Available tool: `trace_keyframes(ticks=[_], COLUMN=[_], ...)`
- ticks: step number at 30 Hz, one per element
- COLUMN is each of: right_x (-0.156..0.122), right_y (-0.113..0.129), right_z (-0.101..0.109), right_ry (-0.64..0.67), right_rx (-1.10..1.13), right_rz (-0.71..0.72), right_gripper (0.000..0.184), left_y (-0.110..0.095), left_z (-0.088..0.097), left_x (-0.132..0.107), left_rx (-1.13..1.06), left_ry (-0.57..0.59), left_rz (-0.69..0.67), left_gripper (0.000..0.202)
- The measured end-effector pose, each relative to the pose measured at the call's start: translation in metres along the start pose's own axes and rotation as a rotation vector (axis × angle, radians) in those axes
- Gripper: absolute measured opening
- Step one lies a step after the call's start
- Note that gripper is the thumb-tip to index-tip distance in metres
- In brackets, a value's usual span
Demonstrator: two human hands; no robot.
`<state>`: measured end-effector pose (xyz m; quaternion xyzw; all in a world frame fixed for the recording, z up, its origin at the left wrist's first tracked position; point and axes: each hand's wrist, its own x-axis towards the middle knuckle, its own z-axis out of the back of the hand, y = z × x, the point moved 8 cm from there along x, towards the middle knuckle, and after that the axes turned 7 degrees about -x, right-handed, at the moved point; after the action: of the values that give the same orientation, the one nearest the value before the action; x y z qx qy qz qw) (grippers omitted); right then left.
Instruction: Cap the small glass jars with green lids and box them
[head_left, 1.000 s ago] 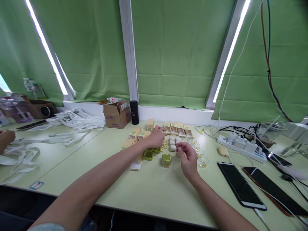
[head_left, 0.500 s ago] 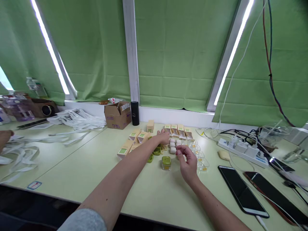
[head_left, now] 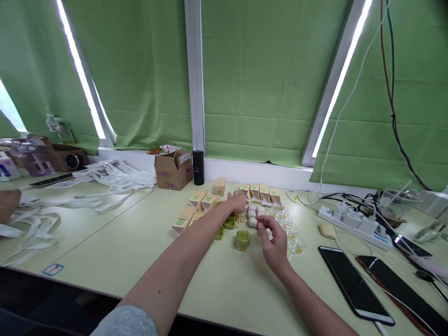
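My left hand reaches to the far side of the table, over small yellowish pieces and close to a row of open little cartons. Its fingers look apart, but the tips are partly hidden. Closer in, my right hand has thumb and forefinger pinched together; whatever they hold is too small to make out. White rounded pieces lie just left of its fingertips, and clear cups stand to its right. Between my forearms sits a small clear jar with a green lid. Green lids lie beside my left wrist.
Tan cartons stand left of my left arm. Behind them are a cardboard box and a black cylinder. A phone and a power strip lie at right. Another person's hand is beside white straps.
The view has shifted slightly, moving everything a little right and down. Both of my hands keep nearly the same places. The other person's hand at the left edge has moved.
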<state>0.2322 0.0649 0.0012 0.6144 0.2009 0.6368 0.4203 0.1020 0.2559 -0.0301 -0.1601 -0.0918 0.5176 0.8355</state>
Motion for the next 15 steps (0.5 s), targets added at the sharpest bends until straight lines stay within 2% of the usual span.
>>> trace_keyframes(ticks=[4, 8, 11, 13, 15], right_x=[0.0, 0.002, 0.002, 0.002, 0.002], right_y=[0.0, 0.002, 0.003, 0.004, 0.002], right_z=[0.0, 0.003, 0.005, 0.005, 0.004], right_ry=[0.004, -0.016, -0.032, -0.033, -0.025], right_rx=[-0.008, -0.015, -0.01, -0.007, 0.006], right_rz=[0.016, 0.032, 0.042, 0.041, 0.025], right_gripper=[0.022, 0.021, 0.02, 0.02, 0.021], left_y=[0.001, 0.003, -0.003, -0.02, -0.039], left_z=[0.032, 0.066, 0.075, 0.078, 0.072], left_x=[-0.016, -0.044, -0.078, -0.111, -0.143], left_rx=[-0.068, -0.172, -0.229, -0.259, -0.217], left_ry=[-0.185, -0.381, -0.472, -0.565, -0.579], left_rz=[-0.008, -0.052, -0.117, -0.259, -0.373], left_gripper=[0.046, 0.054, 0.054, 0.05, 0.049])
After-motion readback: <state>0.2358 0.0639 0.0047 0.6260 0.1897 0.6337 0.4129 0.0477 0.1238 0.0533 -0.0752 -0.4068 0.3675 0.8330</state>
